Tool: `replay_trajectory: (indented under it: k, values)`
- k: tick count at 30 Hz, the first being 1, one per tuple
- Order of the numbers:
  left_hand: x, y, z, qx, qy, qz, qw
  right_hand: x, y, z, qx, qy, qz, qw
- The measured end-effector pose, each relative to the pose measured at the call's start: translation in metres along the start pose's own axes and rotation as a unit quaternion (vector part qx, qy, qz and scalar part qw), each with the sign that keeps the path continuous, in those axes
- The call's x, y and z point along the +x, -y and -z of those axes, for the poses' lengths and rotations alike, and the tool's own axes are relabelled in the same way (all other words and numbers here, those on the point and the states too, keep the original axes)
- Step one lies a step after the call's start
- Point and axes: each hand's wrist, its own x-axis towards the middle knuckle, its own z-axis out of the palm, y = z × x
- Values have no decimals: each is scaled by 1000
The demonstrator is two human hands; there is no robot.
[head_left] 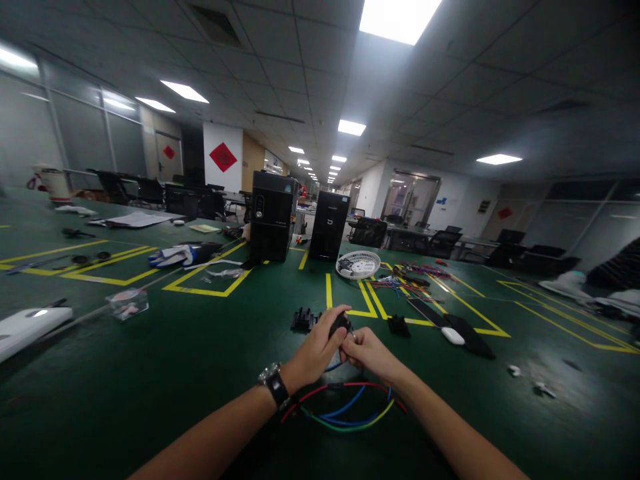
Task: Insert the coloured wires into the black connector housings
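Note:
My left hand [317, 350], with a watch on its wrist, is closed around a small black block-shaped part [341, 323], partly hidden by the fingers. Against that part, the fingers of my right hand [367, 350] are pinched together. A blue wire [334, 367] runs up to these right fingertips, and its end is hidden. Below the hands lie loose curved wires: a red one [320, 390], another in blue [350, 403] and a green-yellow one [350, 427]. Black toothed parts [303, 320] sit just beyond my left hand. Another black part [399, 325] lies to the right.
Two black computer towers [273, 217] stand at the back of the green table [200, 393]. A white round basket [358, 265] is beside a bundle of coloured wires [415, 280]. A phone, a white case [453, 335] and earbuds lie right. Gloves [173, 256] and a bag [128, 303] lie left.

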Motion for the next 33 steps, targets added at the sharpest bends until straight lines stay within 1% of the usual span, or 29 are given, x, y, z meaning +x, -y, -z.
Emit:
replay_trajectory:
  k: [2,3,5,6,7,8,9,10,11,12,13,14,15,16,17,18,19,21,23,25,29,31,33]
  values:
    - [1,2,-2,-12,-44,0,999,3,4,-3,-2,-12,9,1000]
    - [2,3,-2,-10,-54,-5,998,3,8,-4,-7,-17,10,1000]
    - [6,4,-2,2,-51,-23,998,3,18,-4,-29,-26,10,999]
    - [9,5,0,6,-44,-33,998,1,24,-2,-46,-27,13,999]
    - [14,7,4,2,-50,-38,998,-3,31,2,-62,-28,16,998]
    - [19,8,11,-13,-81,-36,996,-7,37,8,-71,-28,22,997]
    - [25,11,21,-41,-140,-25,989,-12,41,15,-67,-39,33,996]
    - [32,14,34,-77,-217,-7,973,-17,45,22,-50,-66,53,995]
    - [38,17,49,-127,-326,21,937,-22,46,28,-26,-110,80,990]
    - [43,22,64,-177,-418,53,890,-24,46,32,-4,-163,105,981]
    - [47,27,77,-215,-470,70,853,-25,44,34,0,-208,122,970]
    - [49,32,87,-238,-488,70,837,-24,41,31,-20,-233,129,964]
    - [50,37,91,-247,-476,66,841,-20,37,25,-62,-230,126,963]
    - [49,41,91,-239,-464,66,850,-15,33,16,-119,-198,120,966]
    - [48,44,85,-224,-439,66,868,-10,29,5,-179,-148,119,965]
    - [47,46,77,-211,-407,62,887,-5,26,-6,-234,-97,129,959]
    - [46,47,66,-200,-377,60,903,-1,24,-16,-282,-60,145,946]
    - [44,46,48,-167,-327,55,929,1,23,-30,-360,-27,171,917]
    - [41,46,41,-134,-302,57,942,-7,24,-33,-402,-19,168,900]
    - [38,47,47,-103,-303,71,945,-20,25,-32,-420,-5,155,894]
    - [35,55,70,-49,-332,87,938,-43,25,-33,-461,20,131,878]
    - [36,57,74,-40,-336,86,937,-47,22,-36,-458,30,105,882]
    - [36,58,73,-45,-324,97,940,-48,18,-39,-445,36,82,891]
